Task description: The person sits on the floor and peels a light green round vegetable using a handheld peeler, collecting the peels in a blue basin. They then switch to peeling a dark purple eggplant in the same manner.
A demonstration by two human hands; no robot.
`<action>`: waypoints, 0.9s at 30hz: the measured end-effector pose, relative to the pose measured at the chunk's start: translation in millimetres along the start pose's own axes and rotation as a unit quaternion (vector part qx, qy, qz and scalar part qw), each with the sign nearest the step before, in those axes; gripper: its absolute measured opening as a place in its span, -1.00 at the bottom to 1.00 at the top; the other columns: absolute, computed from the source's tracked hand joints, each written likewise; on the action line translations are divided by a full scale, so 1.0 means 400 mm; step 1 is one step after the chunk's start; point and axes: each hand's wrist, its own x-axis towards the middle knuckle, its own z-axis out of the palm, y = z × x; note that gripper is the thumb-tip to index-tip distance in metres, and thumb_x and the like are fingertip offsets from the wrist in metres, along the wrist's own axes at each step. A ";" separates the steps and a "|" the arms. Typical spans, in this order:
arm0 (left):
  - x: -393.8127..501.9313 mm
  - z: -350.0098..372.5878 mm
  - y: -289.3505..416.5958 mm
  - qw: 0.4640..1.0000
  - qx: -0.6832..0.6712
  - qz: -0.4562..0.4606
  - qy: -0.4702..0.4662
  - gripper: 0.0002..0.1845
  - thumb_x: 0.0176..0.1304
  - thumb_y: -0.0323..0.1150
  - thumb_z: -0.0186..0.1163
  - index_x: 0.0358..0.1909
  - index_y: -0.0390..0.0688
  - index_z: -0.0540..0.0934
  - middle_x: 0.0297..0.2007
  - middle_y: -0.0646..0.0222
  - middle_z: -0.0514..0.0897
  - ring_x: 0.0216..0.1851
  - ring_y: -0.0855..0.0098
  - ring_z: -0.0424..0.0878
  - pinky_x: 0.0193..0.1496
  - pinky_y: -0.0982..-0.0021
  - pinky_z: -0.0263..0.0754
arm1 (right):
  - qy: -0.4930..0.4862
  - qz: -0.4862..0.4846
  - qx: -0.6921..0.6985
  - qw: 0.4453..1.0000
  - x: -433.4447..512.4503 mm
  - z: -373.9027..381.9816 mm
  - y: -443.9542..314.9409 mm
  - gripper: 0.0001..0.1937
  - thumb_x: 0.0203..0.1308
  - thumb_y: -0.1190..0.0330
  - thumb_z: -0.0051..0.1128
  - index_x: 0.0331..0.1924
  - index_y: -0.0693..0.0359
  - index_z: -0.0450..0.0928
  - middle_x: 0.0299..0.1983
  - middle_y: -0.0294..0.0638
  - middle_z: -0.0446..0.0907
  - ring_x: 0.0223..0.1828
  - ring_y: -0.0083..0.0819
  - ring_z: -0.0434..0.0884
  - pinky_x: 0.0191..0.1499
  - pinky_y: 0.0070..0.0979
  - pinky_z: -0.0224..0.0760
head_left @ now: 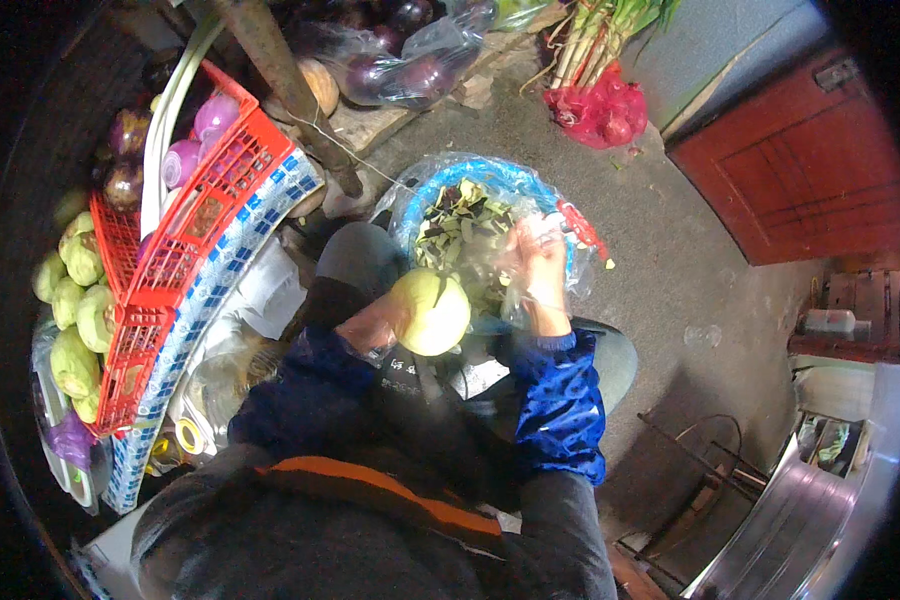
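My left hand holds a round, pale green peeled vegetable at the near edge of a blue basin. The basin is lined with clear plastic and holds a heap of green and dark peelings. Over the basin's right side is my right hand, its fingers bent and partly blurred; whether it grips a tool or some plastic cannot be told. A red strip lies over the basin's right rim, close to this hand.
Red plastic baskets with purple onions stand on a blue-and-white tiled ledge at left, beside peeled green vegetables. Bagged eggplants and a red net bag lie beyond. A red door is at right.
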 end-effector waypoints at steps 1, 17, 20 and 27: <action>-0.002 0.014 0.003 1.000 -0.008 0.021 -0.019 -0.32 0.05 -0.22 0.32 0.20 -0.17 0.28 0.09 0.27 0.45 0.05 0.36 0.50 0.05 0.24 0.50 | -0.091 0.008 0.050 0.995 -0.012 0.002 -0.004 -0.94 0.28 0.42 -0.03 -0.29 0.21 0.40 -0.52 -0.33 0.46 -0.59 -0.54 0.48 -0.57 -0.62 0.39; 0.013 0.055 0.047 0.996 -0.025 0.058 0.057 -0.13 0.14 0.39 -0.18 0.26 -0.12 0.21 0.02 0.17 0.53 -0.09 0.27 0.60 -0.18 0.24 0.59 | -0.086 0.042 0.116 0.989 -0.025 0.048 0.139 -0.69 0.36 0.16 -0.12 -0.21 0.27 0.46 -0.31 -0.22 0.57 -0.28 -0.47 0.56 -0.17 -0.49 0.45; 0.020 0.055 0.075 0.998 -0.010 0.060 0.030 -0.19 0.24 0.35 -0.38 0.26 -0.11 0.21 -0.03 0.22 0.55 -0.27 0.35 0.64 -0.46 0.41 0.57 | -0.098 0.120 0.212 0.965 -0.039 0.087 0.134 -0.71 0.36 0.19 -0.12 -0.11 0.24 0.48 -0.22 -0.25 0.56 -0.19 -0.48 0.53 -0.11 -0.55 0.42; 0.001 0.062 0.097 0.994 0.052 -0.018 0.093 -0.29 0.34 0.21 -0.39 0.31 -0.10 0.14 0.19 0.22 0.37 0.14 0.29 0.43 0.07 0.15 0.43 | -0.095 -0.013 0.005 0.995 -0.026 0.066 0.103 -0.75 0.38 0.28 -0.15 -0.12 0.27 0.49 -0.19 -0.22 0.57 -0.17 -0.50 0.53 -0.08 -0.54 0.40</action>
